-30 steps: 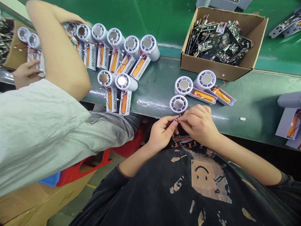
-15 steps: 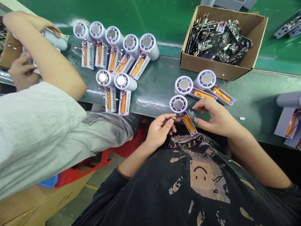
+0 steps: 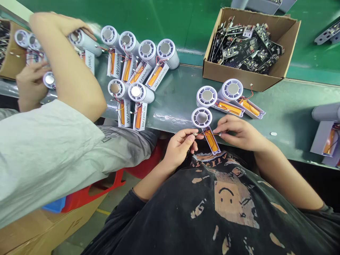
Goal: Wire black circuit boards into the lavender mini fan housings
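My left hand pinches a small connector on thin wires between finger and thumb. The wires run from an open white fan handle with an orange battery inside, joined to a round white fan head. My right hand reaches in from the right, its fingertips at the red wire. Whether they grip the wire is hard to see. Just beyond my right hand lie two similar fans, not touched.
A cardboard box of black circuit boards stands on the green bench. Rows of "Speed FAN" units lie to the left. A co-worker's arm crosses there, with a hand holding a fan. A red crate sits below.
My right hand has closed in from its spread position to the wire by the fan handle. My left hand stays on the connector. The co-worker's hand has moved a fan to the right.
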Tool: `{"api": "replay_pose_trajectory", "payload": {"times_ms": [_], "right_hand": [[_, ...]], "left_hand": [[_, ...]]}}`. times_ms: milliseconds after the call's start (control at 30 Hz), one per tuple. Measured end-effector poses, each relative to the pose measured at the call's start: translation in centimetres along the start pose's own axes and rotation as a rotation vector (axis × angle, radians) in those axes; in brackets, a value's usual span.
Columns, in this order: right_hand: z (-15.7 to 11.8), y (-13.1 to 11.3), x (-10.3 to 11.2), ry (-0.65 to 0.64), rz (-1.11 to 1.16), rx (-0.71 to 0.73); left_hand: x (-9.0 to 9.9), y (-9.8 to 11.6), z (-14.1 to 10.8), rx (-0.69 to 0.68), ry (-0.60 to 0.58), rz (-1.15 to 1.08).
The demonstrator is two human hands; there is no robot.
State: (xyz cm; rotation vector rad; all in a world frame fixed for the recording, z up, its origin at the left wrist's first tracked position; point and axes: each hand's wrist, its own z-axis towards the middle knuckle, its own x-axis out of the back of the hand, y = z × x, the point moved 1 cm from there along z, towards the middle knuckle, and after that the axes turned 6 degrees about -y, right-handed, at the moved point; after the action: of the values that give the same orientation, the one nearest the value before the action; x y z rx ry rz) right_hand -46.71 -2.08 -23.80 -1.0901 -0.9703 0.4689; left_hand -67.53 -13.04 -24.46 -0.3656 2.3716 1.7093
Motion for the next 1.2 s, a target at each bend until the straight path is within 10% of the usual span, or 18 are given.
{"api": "replay_pose_trajectory", "payload": {"times_ms": [300,500,767,1200], "right_hand": [[1.7,-1.1,-2.9,0.055,0.247,-0.016],[2.4,-3.3,-3.5,0.208,-0.245,0.015],[2.4,-5.1,-4.3,0.09,-0.671,-0.103],[2.9,-5.5,-4.4,0.016,-0.706,-0.11]], "left_hand": [[-0.3,0.4,0.1,0.071,-0.061,-0.05],[-0.2,0.7,0.1,0.024,-0.066,0.086],[-0.3,0.5,0.1,-0.041,-0.008,0.168],[-0.3,-0.1,-0.3,-0.142,0.036,0.24]]}}
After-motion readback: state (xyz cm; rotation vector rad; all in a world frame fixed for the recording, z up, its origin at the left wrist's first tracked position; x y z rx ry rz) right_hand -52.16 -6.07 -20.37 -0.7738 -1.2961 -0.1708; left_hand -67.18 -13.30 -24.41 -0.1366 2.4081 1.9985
